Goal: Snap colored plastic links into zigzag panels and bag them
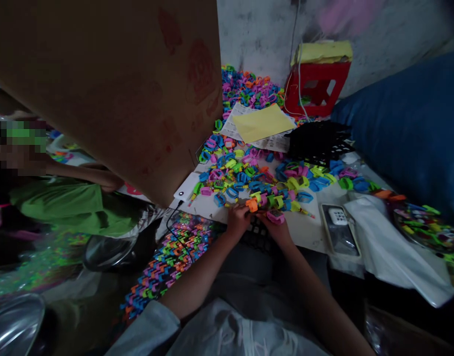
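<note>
While left fingers hold an orange band, right fingers sit (just) beside.

dim, cool light, source out of view. the cardboard box lies in brown shadow; pale glare on the metal basin. plastic pieces mid-frame are fairly clear; the left edge smears, stretched, partly pixelated; the pink shape up top is blurred.
</note>
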The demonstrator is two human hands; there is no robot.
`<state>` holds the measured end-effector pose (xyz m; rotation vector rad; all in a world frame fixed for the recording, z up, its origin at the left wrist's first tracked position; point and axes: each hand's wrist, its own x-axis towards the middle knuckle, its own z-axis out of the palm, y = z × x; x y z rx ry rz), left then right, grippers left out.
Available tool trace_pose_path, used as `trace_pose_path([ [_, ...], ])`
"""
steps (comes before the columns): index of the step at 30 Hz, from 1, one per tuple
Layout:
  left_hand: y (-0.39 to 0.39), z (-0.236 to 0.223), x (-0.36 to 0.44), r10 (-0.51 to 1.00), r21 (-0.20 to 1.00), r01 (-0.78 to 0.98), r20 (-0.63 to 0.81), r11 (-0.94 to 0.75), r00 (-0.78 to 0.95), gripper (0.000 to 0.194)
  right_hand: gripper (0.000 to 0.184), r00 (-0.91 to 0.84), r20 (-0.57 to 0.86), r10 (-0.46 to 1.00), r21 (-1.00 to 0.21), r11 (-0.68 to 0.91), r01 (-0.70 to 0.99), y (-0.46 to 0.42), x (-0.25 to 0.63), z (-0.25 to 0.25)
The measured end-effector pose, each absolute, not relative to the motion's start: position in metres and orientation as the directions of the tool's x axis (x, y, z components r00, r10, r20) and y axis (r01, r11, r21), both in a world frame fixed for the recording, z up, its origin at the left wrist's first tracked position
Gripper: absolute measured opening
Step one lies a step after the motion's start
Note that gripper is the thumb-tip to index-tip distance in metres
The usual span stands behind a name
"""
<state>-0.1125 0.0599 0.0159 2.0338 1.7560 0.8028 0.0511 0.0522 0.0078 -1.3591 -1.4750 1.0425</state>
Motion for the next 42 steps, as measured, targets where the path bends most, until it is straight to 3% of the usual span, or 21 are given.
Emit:
trace_pose_path([
  [9, 0.050, 0.022, -0.121, 0.974, 0.686, 0.693, 0.178, -0.224, 0.140, 0.004, 0.017, -0.105, 0.132, 0.986, -0.804, 0.168, 0.570, 0.054, 0.050, 0.010],
  [14, 0.029, 0.037, -0.139, 0.973, 0.790, 0.567, 0.177, -0.231, 0.150, 0.051, 0.017, -0.301, 0.035, 0.953, -0.547, 0.270, 0.792, 0.059, 0.046, 0.026],
  [17, 0.022, 0.054, -0.137, 0.953, 0.798, 0.523, 0.280, -0.300, 0.120, 0.084, 0.019, -0.346, 0.006, 0.938, -0.531, 0.297, 0.794, 0.061, 0.042, 0.037],
  [19, 0.026, 0.064, -0.128, 0.937, 0.766, 0.542, 0.307, -0.346, 0.165, 0.091, 0.024, -0.371, -0.017, 0.928, -0.524, 0.308, 0.794, 0.062, 0.039, 0.044],
  [24, 0.043, 0.073, -0.107, 0.938, 0.745, 0.573, 0.300, -0.343, 0.171, 0.068, 0.034, -0.422, -0.142, 0.895, -0.459, 0.319, 0.829, 0.068, 0.033, 0.049],
  [33, 0.048, 0.067, -0.113, 0.913, 0.710, 0.600, 0.397, -0.368, 0.091, 0.037, 0.026, -0.366, -0.199, 0.909, -0.509, 0.223, 0.831, 0.068, 0.028, 0.046],
  [39, 0.047, 0.070, -0.109, 0.917, 0.578, 0.720, 0.331, -0.384, 0.223, 0.067, 0.028, -0.381, -0.138, 0.914, -0.600, 0.229, 0.767, 0.070, 0.039, 0.042],
  [42, 0.044, 0.068, -0.109, 0.914, 0.543, 0.745, 0.330, -0.388, 0.235, 0.060, 0.029, -0.350, -0.181, 0.919, -0.617, 0.171, 0.768, 0.071, 0.042, 0.041],
])
